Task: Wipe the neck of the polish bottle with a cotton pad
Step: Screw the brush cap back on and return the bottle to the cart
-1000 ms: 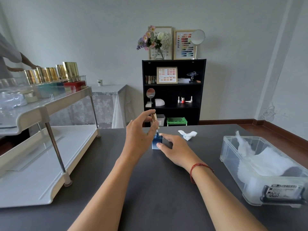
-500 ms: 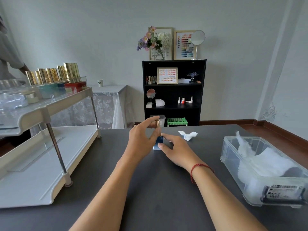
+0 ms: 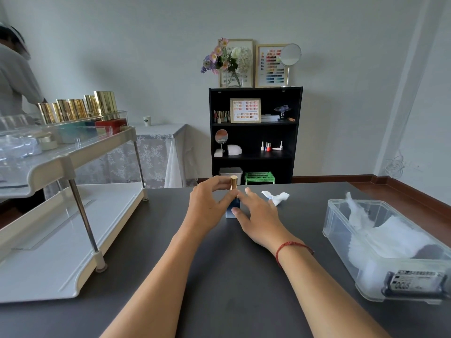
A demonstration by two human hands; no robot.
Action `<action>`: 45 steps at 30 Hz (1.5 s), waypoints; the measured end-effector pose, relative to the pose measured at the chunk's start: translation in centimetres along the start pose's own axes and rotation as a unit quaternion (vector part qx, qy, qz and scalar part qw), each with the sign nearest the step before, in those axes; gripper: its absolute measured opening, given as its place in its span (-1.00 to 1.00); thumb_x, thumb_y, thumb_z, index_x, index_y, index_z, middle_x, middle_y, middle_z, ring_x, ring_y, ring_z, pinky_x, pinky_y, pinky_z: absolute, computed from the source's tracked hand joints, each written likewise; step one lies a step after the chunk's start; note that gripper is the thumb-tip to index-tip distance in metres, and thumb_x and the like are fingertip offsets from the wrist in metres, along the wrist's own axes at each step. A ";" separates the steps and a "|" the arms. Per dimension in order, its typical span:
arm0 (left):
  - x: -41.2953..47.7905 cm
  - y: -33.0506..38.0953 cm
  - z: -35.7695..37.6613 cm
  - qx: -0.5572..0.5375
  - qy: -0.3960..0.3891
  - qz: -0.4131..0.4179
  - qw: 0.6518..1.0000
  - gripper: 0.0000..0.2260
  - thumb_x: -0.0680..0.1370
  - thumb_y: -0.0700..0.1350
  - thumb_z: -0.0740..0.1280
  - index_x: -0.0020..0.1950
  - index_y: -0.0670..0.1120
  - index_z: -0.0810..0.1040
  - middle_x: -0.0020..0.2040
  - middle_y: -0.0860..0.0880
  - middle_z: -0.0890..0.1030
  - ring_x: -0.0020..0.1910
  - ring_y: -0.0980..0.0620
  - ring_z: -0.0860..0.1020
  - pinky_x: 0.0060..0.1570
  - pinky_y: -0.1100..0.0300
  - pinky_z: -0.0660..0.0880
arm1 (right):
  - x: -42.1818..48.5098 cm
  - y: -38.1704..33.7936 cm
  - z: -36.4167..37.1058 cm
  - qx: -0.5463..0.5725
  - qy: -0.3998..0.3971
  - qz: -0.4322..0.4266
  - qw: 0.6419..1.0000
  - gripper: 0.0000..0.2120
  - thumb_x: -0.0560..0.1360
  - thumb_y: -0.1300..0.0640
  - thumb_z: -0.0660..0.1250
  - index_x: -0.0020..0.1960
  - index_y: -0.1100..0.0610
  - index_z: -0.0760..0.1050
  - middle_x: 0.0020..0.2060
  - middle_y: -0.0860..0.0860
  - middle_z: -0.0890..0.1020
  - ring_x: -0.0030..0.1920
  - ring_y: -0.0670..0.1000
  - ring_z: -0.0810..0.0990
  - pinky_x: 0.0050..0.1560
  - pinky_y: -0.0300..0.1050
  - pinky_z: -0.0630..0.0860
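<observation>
1. At the middle of the bench (image 3: 234,276), the left grip (image 3: 210,206) pinches the gold cap (image 3: 233,182). The cap now stands upright on the polish bottle (image 3: 233,209); a second ago it was lifted clear and tilted above the neck.
2. The right grip (image 3: 258,215) has stayed at the bottle's blue base and holds it, thumb in front and forefinger behind. The neck itself is hidden under the cap and the fingers.
3. A white two-tier rack (image 3: 73,240) fills the bench's left side, with its near post foot at 8 o'clock from the bottle and well apart from the left forearm.
4. Bare dark surface shows between the rack and that forearm, and again at 6 o'clock between the two forearms.
5. The bottle stands near the far edge of the bench.
6. The cotton pad (image 3: 275,197) lies crumpled at 1 o'clock from the bottle, just beside the right fingertips and close to that far edge.
7. On the rack's upper tier, at 10 o'clock, gold-topped bottles (image 3: 73,109) stand in a row behind a clear tray wall.
8. A clear plastic box (image 3: 336,223) sits at 4 o'clock near the right edge, well apart from the right forearm. It holds white wadding (image 3: 395,240), and a label shows on its near end.
</observation>
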State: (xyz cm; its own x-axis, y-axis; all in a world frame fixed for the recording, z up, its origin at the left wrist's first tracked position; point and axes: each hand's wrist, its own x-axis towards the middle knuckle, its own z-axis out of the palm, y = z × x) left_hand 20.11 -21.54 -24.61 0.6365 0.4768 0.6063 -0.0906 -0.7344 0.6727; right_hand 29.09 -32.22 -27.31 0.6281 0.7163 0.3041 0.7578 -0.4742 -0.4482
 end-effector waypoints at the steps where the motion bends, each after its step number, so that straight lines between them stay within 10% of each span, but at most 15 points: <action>1: 0.0 0.0 0.0 -0.007 -0.005 -0.002 1.000 -0.77 0.48 -0.09 0.45 0.12 -0.01 0.62 -0.06 0.19 0.66 0.03 0.32 0.59 0.12 0.38 0.45 | 0.0 0.1 0.0 -0.005 0.003 0.000 1.000 -0.53 0.61 -0.06 0.08 0.50 -0.08 0.14 0.54 0.04 0.11 0.53 0.06 0.05 0.49 0.18 -0.13; 6: -0.1 -0.4 0.5 -0.045 -0.011 -0.028 0.999 -0.82 0.48 -0.06 0.43 0.08 0.03 0.61 -0.04 0.24 0.64 0.07 0.37 0.56 0.06 0.52 0.40 | 0.1 0.1 0.2 -0.038 0.016 -0.013 0.999 -0.57 0.62 -0.04 0.05 0.48 -0.13 0.12 0.55 0.05 0.02 0.55 0.10 -0.09 0.48 0.19 -0.22; 13: 0.0 -1.1 1.1 -0.018 -0.046 -0.079 0.996 -0.85 0.55 -0.02 0.35 0.09 0.00 0.60 0.40 0.04 0.47 0.51 0.02 0.24 0.49 -0.15 0.11 | 0.2 0.1 0.2 -0.041 0.022 -0.012 0.999 -0.61 0.62 -0.06 0.06 0.43 -0.20 0.18 0.55 0.05 0.01 0.55 0.12 -0.13 0.47 0.20 -0.25; 18: 0.1 -0.7 1.2 -0.018 -0.075 -0.083 0.994 -0.78 0.60 -0.05 0.25 0.21 0.02 0.58 0.51 0.00 0.32 0.57 0.01 0.04 0.51 -0.22 -0.03 | 0.3 0.0 0.0 -0.042 0.014 -0.007 0.999 -0.60 0.61 -0.08 0.06 0.44 -0.22 0.16 0.55 0.06 0.00 0.55 0.13 -0.14 0.46 0.21 -0.25; 32: 0.0 -0.6 1.4 -0.082 -0.076 -0.087 0.990 -0.89 0.60 -0.04 0.25 0.03 0.11 0.55 0.35 0.07 0.51 0.51 0.01 0.24 0.50 -0.19 0.07 | 0.2 0.1 0.0 -0.029 0.010 -0.005 1.000 -0.62 0.61 -0.08 0.07 0.42 -0.26 0.17 0.55 0.08 0.02 0.54 0.14 -0.10 0.47 0.25 -0.24; 42: 0.0 -0.9 1.1 -0.104 -0.070 -0.080 0.989 -0.80 0.57 -0.11 0.20 -0.11 0.02 0.62 -0.01 0.05 0.61 0.11 0.07 0.53 0.20 0.07 0.41 | 0.3 0.2 -0.1 -0.022 0.007 0.011 1.000 -0.60 0.60 -0.12 0.07 0.42 -0.30 0.17 0.55 0.08 0.01 0.54 0.14 -0.09 0.46 0.22 -0.25; 45: 0.0 -1.0 1.2 -0.073 -0.043 -0.100 0.991 -0.80 0.58 0.01 0.23 0.13 0.03 0.57 0.14 0.08 0.59 0.25 0.04 0.47 0.36 -0.02 0.34 | 0.1 0.2 -0.3 -0.014 0.004 0.009 1.000 -0.60 0.60 -0.12 0.07 0.42 -0.31 0.16 0.55 0.09 -0.01 0.54 0.14 -0.09 0.46 0.22 -0.26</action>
State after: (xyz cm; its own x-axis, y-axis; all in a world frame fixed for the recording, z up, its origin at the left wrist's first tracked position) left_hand 21.09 -21.33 -25.80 0.7145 0.5589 0.4207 -0.0615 -0.5489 0.8336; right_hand 29.37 -32.35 -27.15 0.6435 0.7029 0.3031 0.7507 -0.5022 -0.4293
